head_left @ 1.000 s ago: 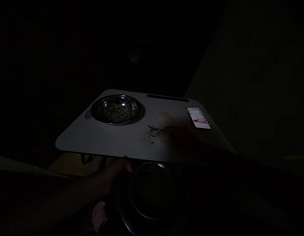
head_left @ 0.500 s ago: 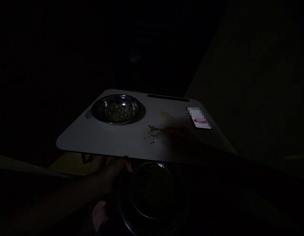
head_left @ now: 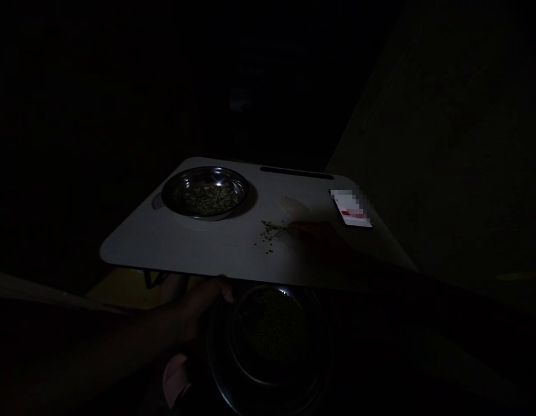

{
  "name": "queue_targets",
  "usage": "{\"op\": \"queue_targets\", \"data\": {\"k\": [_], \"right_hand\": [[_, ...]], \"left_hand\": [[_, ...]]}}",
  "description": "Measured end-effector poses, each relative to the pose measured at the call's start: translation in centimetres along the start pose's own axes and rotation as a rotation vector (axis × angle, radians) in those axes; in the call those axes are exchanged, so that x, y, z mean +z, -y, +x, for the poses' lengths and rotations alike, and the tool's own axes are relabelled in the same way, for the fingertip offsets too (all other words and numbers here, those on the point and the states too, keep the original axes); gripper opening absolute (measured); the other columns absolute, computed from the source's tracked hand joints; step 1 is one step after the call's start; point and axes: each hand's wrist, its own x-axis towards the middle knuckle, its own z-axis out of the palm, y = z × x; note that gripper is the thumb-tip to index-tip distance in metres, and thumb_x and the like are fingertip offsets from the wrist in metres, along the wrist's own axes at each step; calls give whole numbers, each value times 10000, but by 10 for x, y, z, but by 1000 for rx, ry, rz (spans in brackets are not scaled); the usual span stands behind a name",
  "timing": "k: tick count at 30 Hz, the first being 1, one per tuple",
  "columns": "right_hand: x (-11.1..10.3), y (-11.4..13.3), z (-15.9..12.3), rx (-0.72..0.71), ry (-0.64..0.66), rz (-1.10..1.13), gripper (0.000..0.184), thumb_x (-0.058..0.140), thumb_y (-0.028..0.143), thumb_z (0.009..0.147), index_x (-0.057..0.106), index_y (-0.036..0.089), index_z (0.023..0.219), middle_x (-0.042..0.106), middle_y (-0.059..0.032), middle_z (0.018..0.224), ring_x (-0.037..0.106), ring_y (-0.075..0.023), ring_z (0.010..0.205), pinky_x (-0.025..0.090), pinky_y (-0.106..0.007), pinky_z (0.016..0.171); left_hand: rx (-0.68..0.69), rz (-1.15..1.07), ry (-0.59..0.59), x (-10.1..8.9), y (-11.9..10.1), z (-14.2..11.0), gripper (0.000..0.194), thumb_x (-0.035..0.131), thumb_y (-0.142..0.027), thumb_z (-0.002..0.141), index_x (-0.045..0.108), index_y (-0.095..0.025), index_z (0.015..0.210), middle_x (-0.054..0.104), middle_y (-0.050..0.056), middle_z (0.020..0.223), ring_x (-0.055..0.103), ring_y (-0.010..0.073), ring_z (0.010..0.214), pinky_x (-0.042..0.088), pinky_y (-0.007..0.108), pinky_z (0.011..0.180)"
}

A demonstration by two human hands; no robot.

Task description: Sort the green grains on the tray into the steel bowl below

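Observation:
In dim light, my left hand (head_left: 211, 293) grips the left rim of a wide steel bowl (head_left: 224, 393) below the table's near edge, thumb on top. Small green beans (head_left: 278, 329) fill the bottom of that bowl. My right hand (head_left: 317, 234) is a dark shape low over the white table (head_left: 198, 248). Its fingertips lie beside a small scatter of loose green beans (head_left: 268, 232); shadow hides how the fingers are bent. A second steel bowl (head_left: 167, 202), at the table's back left, has beans mixed with pale bits in it.
A lit phone (head_left: 353, 209) lies at the table's right side. Along the back edge runs a dark slot (head_left: 296, 172). A folding leg (head_left: 150, 279) shows under the front left. Something pink (head_left: 176, 378) is below my left forearm. A wall (head_left: 458, 162) rises on the right.
Almost nothing differs. My right hand stays beside the scattered beans with at most a slight shift, and my left hand keeps its place at the bowl.

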Motion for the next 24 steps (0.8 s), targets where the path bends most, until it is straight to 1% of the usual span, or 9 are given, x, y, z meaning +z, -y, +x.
{"op": "queue_targets", "data": {"k": [4,9,15,19,21,24], "right_hand": [[1,0,2,3,-17,-1,287,361,221,766,582,197,947,615,-31,936,558,-150,854,425,-292,747],[2,-2,0,-3,11,-12,281,366,208,762,589,216,933,625,-21,904,565,-149,835,429,-300,742],[3,0,1,1,5,5,299,359,198,759,570,188,971,608,-36,952,557,-141,857,419,-291,765],[3,3,5,-4,23,5,305,359,196,755,569,172,976,593,-45,986,536,-145,906,396,-292,803],[3,3,5,-9,28,4,308,358,198,755,569,181,978,597,-39,978,542,-146,893,403,-292,791],[4,2,3,7,32,-1,314,362,208,753,566,167,989,608,-52,951,562,-151,846,420,-292,754]], "left_hand": [[-43,-38,-55,0,0,1,33,481,-147,475,499,-153,448,530,50,440,506,171,445,408,293,438],[-51,-34,-5,-1,-1,1,44,483,-148,477,516,-156,449,548,50,449,510,170,459,408,287,446],[-77,-62,80,-1,-2,0,60,479,-148,484,523,-162,446,556,56,443,510,173,441,405,288,440],[-73,-69,78,-1,-2,1,57,484,-135,479,524,-160,447,558,50,439,516,174,447,411,289,453],[-55,-63,67,-2,-1,1,54,487,-140,483,529,-154,452,561,52,443,516,169,446,408,280,451],[-84,-34,56,-2,-2,1,64,480,-158,489,526,-145,448,556,61,437,507,166,429,401,277,437]]}}
